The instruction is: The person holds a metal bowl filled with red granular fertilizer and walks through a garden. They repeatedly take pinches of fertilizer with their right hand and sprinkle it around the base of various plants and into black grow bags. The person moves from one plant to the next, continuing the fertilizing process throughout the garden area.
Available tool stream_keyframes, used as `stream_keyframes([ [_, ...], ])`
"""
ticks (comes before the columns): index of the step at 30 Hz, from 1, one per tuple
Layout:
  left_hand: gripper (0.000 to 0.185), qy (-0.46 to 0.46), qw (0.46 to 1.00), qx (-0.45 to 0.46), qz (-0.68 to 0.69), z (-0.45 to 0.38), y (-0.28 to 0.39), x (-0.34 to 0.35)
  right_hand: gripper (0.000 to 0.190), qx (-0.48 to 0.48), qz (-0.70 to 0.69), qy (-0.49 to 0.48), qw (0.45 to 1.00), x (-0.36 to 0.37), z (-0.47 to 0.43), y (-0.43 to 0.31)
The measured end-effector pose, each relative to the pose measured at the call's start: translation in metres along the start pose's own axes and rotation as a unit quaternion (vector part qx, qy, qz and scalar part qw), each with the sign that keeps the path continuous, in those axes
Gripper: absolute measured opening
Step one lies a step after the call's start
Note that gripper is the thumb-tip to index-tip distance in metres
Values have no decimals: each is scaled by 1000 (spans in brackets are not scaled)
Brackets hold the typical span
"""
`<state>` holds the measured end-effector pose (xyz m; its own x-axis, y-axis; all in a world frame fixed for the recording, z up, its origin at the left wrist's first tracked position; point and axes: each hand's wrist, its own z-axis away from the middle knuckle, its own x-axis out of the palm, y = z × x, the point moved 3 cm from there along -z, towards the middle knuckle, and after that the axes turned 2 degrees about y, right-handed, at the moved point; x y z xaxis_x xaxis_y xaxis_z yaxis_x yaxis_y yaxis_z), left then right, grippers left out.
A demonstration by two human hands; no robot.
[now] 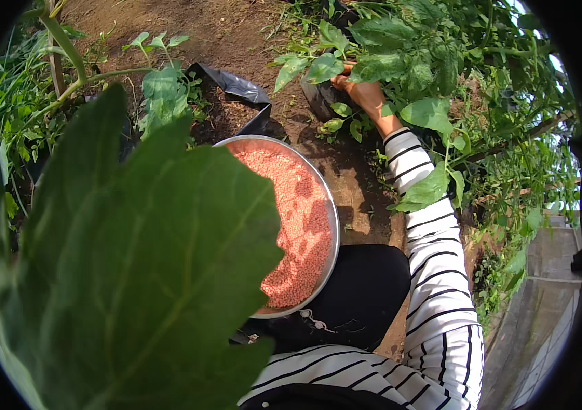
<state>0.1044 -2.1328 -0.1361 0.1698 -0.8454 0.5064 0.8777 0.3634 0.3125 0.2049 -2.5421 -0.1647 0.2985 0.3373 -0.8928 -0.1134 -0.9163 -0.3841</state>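
Observation:
A round metal bowl (335,225) of small pinkish-orange granules (301,205) rests by my dark-clad knee. My right hand (365,95), at the end of a striped sleeve, reaches among the plants beside a dark plastic grow bag (321,97). Leaves cover part of its fingers, so whether they hold anything does not show. My left hand is out of view; a large green leaf (168,256) close to the camera covers the lower left and part of the bowl.
Leafy plants (424,61) crowd the right side, with a stem (65,46) at the upper left. A folded black plastic bag edge (239,89) stands above the bowl. Bare soil (193,31) lies between the plants. Grey paving (542,287) shows at the far right.

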Motion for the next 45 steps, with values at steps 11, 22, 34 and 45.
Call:
stream_keyframes([
  [11, 53, -143, 987, -38, -56, -31, -31, 27, 22, -232, -259, -168, 922, -44, 166, -144],
  [22, 68, -280, 955, -25, -99, -42, -71, 95, 11, -291, -104, -117, 944, -40, 216, -109],
  [34, 68, -203, 955, 1, -217, -79, -94, 104, 19, 82, -480, -176, 856, -84, 237, -33],
  [45, 56, -139, 952, 51, -269, -107, -108, 53, 19, 269, -449, 136, 841, -243, 376, 172],
])
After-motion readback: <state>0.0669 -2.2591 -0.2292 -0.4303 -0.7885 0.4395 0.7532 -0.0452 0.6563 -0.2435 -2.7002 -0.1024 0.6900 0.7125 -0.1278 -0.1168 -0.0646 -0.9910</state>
